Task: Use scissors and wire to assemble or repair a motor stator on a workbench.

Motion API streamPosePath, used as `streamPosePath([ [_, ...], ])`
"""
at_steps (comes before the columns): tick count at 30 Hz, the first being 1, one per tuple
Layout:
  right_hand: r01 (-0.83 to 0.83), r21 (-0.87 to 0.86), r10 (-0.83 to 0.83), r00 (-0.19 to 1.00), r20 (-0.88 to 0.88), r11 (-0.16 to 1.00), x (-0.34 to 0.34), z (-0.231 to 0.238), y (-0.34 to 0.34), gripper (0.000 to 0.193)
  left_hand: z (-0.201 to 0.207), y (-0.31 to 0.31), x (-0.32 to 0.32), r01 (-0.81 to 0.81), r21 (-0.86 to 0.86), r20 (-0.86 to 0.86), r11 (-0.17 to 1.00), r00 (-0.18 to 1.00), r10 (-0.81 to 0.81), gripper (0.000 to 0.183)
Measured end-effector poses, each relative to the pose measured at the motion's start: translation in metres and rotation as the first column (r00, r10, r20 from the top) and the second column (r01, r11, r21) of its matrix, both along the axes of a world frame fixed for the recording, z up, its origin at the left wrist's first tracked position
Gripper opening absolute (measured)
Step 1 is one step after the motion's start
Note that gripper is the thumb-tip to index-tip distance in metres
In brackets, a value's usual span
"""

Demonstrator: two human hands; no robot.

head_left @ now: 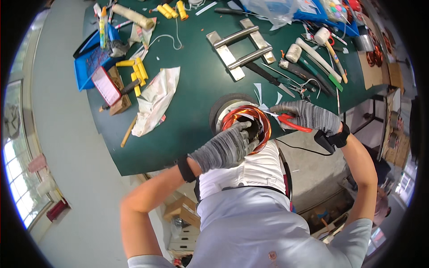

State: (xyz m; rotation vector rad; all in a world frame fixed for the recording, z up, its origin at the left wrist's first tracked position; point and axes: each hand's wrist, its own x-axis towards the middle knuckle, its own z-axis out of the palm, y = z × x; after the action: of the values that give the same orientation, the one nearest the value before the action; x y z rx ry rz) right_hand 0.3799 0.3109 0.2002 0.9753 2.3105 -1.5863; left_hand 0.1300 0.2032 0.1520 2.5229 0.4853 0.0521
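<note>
While a copper coil point(231, 119) overhangs the green table point(192, 107), windows point(17, 178) glow leftward.

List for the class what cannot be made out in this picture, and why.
In the head view:
Copper coil: lower-left part, hidden by the left hand.
Red-handled tool: part of its handle, covered by the right hand.
Clear plastic bag: far end, cut by upper edge.
Bits in the blue tray at left: too small to identify.

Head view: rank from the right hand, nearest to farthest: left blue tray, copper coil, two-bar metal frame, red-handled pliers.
1. Red-handled pliers: in the right hand.
2. Copper coil: just left.
3. Two-bar metal frame: up and left.
4. Left blue tray: far left.
</note>
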Motion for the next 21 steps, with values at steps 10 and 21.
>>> streamPosePath([
  [10,0.123,0.102,-0.124,0.992,-0.001,0.987,0.003,-0.006,-0.033,0.037,-0.010,-0.041,0.029,-0.508,0.180,0.101,0.842,0.861,0.498,0.051],
  [21,0.597,0.138,-0.578,0.801,-0.158,0.790,0.005,-0.054,-0.075,0.035,-0.013,-0.022,0.009,-0.340,0.236,0.128,0.910,0.939,0.318,0.041],
])
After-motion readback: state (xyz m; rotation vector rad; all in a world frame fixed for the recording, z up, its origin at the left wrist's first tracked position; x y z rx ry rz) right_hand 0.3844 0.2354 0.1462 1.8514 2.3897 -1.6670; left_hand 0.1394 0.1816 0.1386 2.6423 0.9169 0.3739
